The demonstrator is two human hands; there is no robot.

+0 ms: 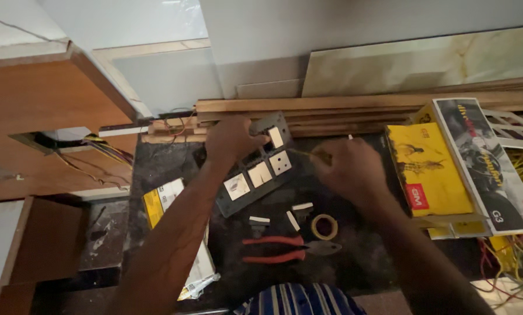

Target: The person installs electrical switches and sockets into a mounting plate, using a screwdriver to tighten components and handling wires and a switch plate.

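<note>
The left hand (233,140) grips the far upper edge of a grey switch plate (255,169), fingers curled over its rim and pressed against it; the plate lies tilted on the dark worktop (355,256), its long side running from lower left to upper right, with several white switch modules (280,162) seated in it. The right hand (348,170) is closed around a thin screwdriver (302,154) whose tip reaches the plate's right edge, just beside the upper modules — the fingers are pinched on the handle, most of which is hidden inside the fist.

Below the plate a few loose white modules (302,206) lie apart from one another; near them sits a roll of yellowish tape (324,227), and just under it red-handled pliers (285,248), jaws pointing right. The worktop's right side is crowded by yellow cartons (428,169) stacked close to the right wrist; to the left a yellow-and-white packet (159,204) lies partly under the left forearm; wooden strips (343,111) line the far edge — bare surface shows mainly around the pliers
</note>
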